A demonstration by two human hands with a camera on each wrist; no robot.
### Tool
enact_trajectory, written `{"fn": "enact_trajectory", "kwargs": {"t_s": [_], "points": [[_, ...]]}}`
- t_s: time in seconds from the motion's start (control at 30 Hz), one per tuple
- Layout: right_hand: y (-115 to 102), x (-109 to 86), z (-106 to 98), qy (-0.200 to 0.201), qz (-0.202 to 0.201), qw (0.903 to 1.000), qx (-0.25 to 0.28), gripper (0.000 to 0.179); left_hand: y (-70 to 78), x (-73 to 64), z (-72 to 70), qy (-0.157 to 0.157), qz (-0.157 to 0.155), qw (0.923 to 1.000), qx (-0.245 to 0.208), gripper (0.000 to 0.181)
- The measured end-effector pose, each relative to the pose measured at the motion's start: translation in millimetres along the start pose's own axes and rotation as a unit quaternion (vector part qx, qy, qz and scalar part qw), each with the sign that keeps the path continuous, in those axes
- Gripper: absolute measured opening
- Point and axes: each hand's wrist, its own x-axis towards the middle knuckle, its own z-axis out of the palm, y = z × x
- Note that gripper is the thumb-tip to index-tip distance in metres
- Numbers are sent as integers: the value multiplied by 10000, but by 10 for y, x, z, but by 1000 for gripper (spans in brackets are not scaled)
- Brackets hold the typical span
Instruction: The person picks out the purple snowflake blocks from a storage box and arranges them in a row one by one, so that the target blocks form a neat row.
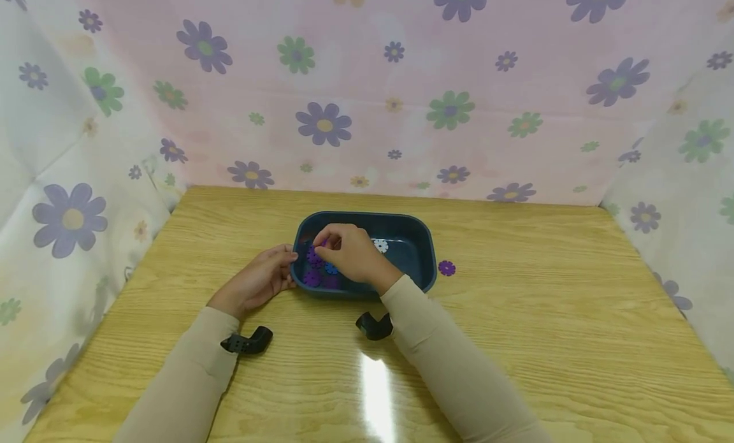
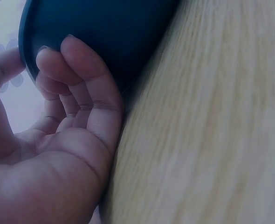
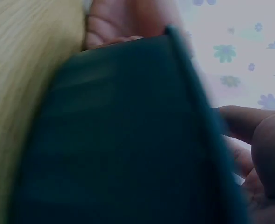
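My left hand (image 1: 260,278) holds the left end of a dark blue plastic bin (image 1: 421,252), thumb at the rim and curled fingers against the outer wall (image 2: 105,28). Over the bin's left half, my right hand (image 1: 351,252) reaches in with thumb and index finger pinched at a purple notched disc (image 1: 323,243). Below those fingertips lie more purple notched discs (image 1: 312,278) and a blue one (image 1: 331,268). A white notched disc (image 1: 380,245) sits farther right in the bin, partly behind the right hand. In the right wrist view, the bin's wall hides most of the fingers.
One purple notched disc (image 1: 447,268) lies on the wood-grain table (image 1: 545,315), just right of the bin. Flower-print cloth (image 1: 367,130) stands behind the table and along both sides. Black curved mounts (image 1: 252,341) sit at both wrists.
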Motion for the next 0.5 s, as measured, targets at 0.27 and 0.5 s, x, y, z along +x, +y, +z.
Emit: {"fn": "enact_trajectory", "kwargs": {"t_s": [0.27,0.5], "points": [[130,53,122,-474,102,9981,-379,13,-4,4,3,-12,3,10000,30,19],[172,65,182,-1088,191,9921,-601,19,1,-12,14,-66,57,10000,-2,16]]}}
